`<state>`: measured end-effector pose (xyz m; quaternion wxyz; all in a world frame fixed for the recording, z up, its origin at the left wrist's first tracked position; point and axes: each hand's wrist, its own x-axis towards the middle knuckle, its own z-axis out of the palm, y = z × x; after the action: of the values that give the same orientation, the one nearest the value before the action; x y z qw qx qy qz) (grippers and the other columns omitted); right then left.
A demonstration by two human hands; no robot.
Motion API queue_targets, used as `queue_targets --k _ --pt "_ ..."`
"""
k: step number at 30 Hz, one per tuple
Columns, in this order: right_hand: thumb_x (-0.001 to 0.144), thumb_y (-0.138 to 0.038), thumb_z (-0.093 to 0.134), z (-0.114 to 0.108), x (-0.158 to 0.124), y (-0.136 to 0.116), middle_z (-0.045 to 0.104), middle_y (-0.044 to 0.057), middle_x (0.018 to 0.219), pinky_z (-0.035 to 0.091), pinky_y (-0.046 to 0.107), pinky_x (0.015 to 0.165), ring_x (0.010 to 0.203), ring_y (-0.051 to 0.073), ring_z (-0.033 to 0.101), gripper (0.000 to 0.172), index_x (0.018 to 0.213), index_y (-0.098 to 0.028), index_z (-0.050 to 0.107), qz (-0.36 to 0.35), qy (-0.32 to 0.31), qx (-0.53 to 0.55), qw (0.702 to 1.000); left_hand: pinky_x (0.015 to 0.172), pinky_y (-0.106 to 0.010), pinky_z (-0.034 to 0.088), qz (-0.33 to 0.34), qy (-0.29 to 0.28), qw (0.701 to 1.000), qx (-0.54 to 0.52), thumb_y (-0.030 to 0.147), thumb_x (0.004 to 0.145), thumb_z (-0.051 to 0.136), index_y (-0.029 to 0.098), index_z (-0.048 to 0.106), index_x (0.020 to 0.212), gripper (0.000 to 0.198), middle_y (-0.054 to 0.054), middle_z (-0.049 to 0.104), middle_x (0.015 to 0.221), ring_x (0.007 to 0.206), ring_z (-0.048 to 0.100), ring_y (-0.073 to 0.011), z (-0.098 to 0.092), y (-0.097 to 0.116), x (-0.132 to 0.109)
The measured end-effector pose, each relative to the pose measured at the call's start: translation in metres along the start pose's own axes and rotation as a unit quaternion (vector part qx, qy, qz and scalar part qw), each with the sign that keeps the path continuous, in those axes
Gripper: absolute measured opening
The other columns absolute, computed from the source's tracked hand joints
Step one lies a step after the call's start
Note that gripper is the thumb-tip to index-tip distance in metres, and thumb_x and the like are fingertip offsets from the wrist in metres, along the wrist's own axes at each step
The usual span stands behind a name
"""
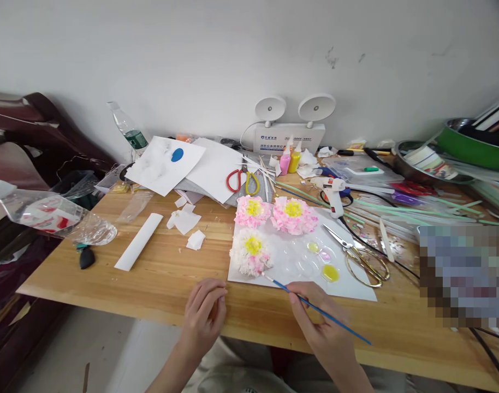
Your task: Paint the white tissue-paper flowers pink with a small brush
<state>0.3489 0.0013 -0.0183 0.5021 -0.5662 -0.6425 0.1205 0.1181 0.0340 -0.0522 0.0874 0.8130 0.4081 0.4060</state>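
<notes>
My right hand (pixel 321 322) pinches a thin blue paintbrush (pixel 329 315). The brush tip meets the lower edge of a white paper flower (pixel 250 252) with a yellow centre and some pink on its petals. Behind it lie two pink-edged flowers, one on the left (pixel 253 210) and one on the right (pixel 293 215), both yellow in the middle. A clear palette (pixel 302 262) with yellow and pink paint sits beside them on a white sheet (pixel 343 289). My left hand (pixel 206 308) rests at the table's front, its fingers curled together with nothing visible in them.
Gold-handled scissors (pixel 366 262) and a glue gun (pixel 333 194) lie on the right. Red-and-yellow-handled pliers (pixel 243 181) and paint bottles (pixel 289 161) are at the back. A rolled white paper (pixel 138 242), paper scraps (pixel 186 219) and a plastic bottle (pixel 55 213) occupy the left.
</notes>
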Motion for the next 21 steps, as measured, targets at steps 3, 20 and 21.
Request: queue_targets --k 3,20,21 --pt "0.083 -0.014 0.054 0.002 0.0 -0.002 0.066 0.002 0.075 0.053 0.024 0.065 0.07 0.014 0.064 0.01 0.086 -0.021 0.061 0.008 0.007 -0.004 1.0 0.082 -0.033 0.046 -0.002 -0.005 1.0 0.0 -0.003 0.079 0.049 0.016 0.054 0.096 0.027 -0.007 0.058 0.098 0.095 0.053 -0.0163 0.001 0.0 0.001" --pt "0.082 -0.01 0.052 0.02 0.005 -0.024 0.066 0.002 0.072 0.052 0.025 0.062 0.066 0.014 0.063 0.014 0.086 -0.021 0.06 -0.028 0.005 -0.005 1.0 0.08 -0.032 0.046 -0.016 0.037 0.999 0.017 -0.001 0.079 0.049 0.016 0.055 0.093 0.023 -0.005 0.059 0.093 0.091 0.055 -0.0156 0.003 0.005 0.003" --pt "0.082 -0.01 0.052 0.019 0.005 -0.025 0.066 0.002 0.072 0.052 0.025 0.062 0.066 0.014 0.063 0.014 0.086 -0.021 0.06 -0.023 0.016 -0.015 0.999 0.079 -0.032 0.046 -0.015 0.035 0.999 0.017 -0.001 0.079 0.049 0.016 0.055 0.093 0.023 -0.005 0.059 0.093 0.091 0.055 -0.0154 0.003 0.005 0.004"
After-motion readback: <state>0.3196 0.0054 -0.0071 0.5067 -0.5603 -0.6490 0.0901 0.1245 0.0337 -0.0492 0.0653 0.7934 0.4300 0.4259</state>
